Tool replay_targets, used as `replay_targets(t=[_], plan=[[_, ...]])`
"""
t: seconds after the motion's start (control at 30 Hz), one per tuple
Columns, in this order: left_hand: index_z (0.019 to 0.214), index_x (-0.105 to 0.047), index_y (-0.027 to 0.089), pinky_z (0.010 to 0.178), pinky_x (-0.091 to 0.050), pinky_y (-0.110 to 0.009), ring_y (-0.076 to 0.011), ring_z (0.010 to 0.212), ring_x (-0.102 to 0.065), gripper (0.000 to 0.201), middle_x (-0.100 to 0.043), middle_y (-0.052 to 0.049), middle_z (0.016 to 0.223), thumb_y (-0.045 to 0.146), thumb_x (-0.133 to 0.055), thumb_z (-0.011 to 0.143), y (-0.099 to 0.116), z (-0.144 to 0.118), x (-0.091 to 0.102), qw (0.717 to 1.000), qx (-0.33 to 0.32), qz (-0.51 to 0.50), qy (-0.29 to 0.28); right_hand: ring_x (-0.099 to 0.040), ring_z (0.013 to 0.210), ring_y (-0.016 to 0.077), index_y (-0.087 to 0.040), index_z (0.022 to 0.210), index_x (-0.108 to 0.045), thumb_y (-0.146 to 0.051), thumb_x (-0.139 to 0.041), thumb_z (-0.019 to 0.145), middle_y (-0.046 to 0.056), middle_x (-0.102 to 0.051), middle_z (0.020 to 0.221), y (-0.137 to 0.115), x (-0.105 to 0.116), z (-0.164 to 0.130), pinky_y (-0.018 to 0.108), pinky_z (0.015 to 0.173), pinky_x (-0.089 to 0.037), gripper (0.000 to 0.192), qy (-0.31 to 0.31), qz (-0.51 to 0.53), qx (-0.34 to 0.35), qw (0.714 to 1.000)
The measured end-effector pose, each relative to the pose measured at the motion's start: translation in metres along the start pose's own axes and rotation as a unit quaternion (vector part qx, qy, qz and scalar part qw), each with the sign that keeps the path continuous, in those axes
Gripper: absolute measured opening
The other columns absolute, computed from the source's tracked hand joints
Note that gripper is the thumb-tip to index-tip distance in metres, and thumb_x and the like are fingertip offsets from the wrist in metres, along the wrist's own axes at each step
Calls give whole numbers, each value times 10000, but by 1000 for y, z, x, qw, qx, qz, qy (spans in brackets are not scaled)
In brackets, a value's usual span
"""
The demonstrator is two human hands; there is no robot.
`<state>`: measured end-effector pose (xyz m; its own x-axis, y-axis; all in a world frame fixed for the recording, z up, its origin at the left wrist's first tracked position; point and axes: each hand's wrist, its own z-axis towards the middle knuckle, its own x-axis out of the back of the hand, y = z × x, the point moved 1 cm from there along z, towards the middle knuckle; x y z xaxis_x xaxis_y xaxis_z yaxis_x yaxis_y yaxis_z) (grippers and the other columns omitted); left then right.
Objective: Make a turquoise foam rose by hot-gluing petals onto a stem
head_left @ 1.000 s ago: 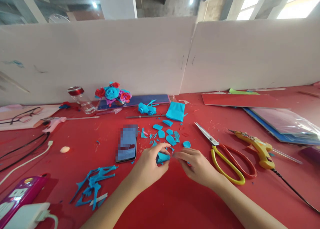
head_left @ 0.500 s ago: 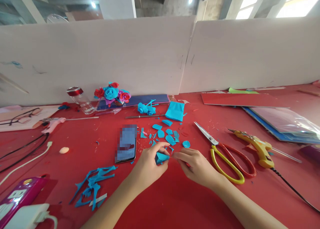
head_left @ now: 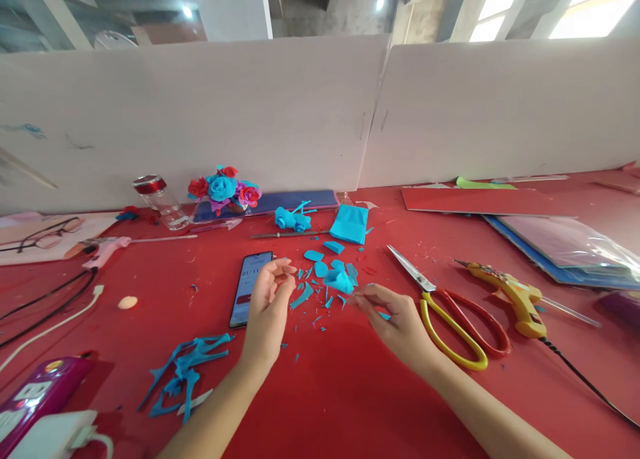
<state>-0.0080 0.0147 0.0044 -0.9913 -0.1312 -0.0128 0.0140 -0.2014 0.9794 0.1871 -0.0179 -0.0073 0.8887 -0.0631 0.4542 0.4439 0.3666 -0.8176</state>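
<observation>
My left hand [head_left: 270,305] is raised beside the phone [head_left: 244,292], its fingers loosely curved and apart, with nothing visible in them. Thumb and fingertips of my right hand [head_left: 397,315] are pinched together at the base of a small blue paper flower [head_left: 339,282], which is slightly blurred. Whether a thin stem runs into the pinch is hard to see. Under and behind the flower lie several cut blue petals [head_left: 314,255] and small scraps [head_left: 302,296]. A folded blue paper piece [head_left: 349,223] rests farther back.
Scissors [head_left: 440,305] and a yellow glue gun [head_left: 505,292] lie on the right. Blue offcuts [head_left: 187,372] and a purple power strip [head_left: 47,392] are at left. Behind stand a glass bottle [head_left: 163,202], a flower bunch [head_left: 225,187] and a white partition [head_left: 200,112].
My left hand has let go of the blue piece and moved left, its fingers opening. The blue flower now shows at my right fingertips, which have moved slightly right.
</observation>
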Motion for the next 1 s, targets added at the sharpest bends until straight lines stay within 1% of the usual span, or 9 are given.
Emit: replay_targets(t=[0.07,0.17,0.27,0.33,0.43,0.63,0.83,0.9,1.0], plan=[[948,-575,211,793,-464,-273,-165,928,-584,162,-617,-26,952,242,-574,789,-5,1,-1,999,28,2,-29,-650,755,158,-197,831,-616,-314,-517,864,44,-692,788,-2,2,2,279,730,-512,157,18,119,-59,991],[933,-637,196,816,-475,-315,-198,935,-609,154,-661,-59,981,255,-582,803,-8,-6,-10,985,34,45,-162,-613,675,141,-214,767,-636,-344,-576,826,11,-662,705,-5,5,3,265,680,-510,154,46,195,-70,977],[1026,-657,238,873,-457,-334,-200,961,-602,227,-664,-48,1059,207,-600,809,-2,-19,-21,958,-59,121,-253,-553,640,127,-221,643,-648,-309,-600,812,-3,-601,640,-8,7,4,248,646,-490,196,45,190,-12,981],[1043,-657,255,917,-435,-329,-200,1014,-585,244,-665,-36,1075,191,-607,813,2,-26,-27,945,-106,131,-279,-551,661,131,-222,640,-668,-298,-606,808,15,-616,708,-11,7,3,249,629,-487,195,30,190,11,981],[995,-668,246,857,-465,-320,-201,947,-600,205,-678,-34,1003,171,-595,819,4,-30,-30,938,-139,146,-281,-566,663,140,-221,706,-697,-314,-602,813,41,-647,779,-15,6,3,255,590,-487,171,9,187,23,982],[745,-662,202,662,-492,-269,-164,674,-601,145,-653,-8,718,147,-557,829,3,-30,-28,945,-147,158,-244,-575,640,136,-214,666,-671,-273,-597,823,11,-654,682,-19,1,1,252,599,-484,183,-18,168,67,983],[821,-677,206,705,-493,-258,-162,749,-634,169,-696,-20,819,121,-533,849,4,-32,-28,948,-152,121,-251,-575,661,151,-211,636,-662,-302,-609,810,9,-649,652,-18,-1,3,289,662,-486,203,-18,152,57,987],[865,-676,214,729,-493,-263,-161,772,-641,166,-706,-25,858,134,-531,859,1,-31,-26,948,-161,125,-244,-582,687,158,-213,746,-685,-336,-618,797,21,-665,713,-15,6,6,290,654,-485,149,-13,141,22,990],[856,-662,215,741,-494,-263,-164,788,-651,126,-709,-27,846,172,-543,863,-2,-27,-22,951,-180,143,-208,-605,726,175,-199,940,-665,-389,-571,810,51,-679,843,-2,32,7,286,625,-482,249,25,50,-71,996]])
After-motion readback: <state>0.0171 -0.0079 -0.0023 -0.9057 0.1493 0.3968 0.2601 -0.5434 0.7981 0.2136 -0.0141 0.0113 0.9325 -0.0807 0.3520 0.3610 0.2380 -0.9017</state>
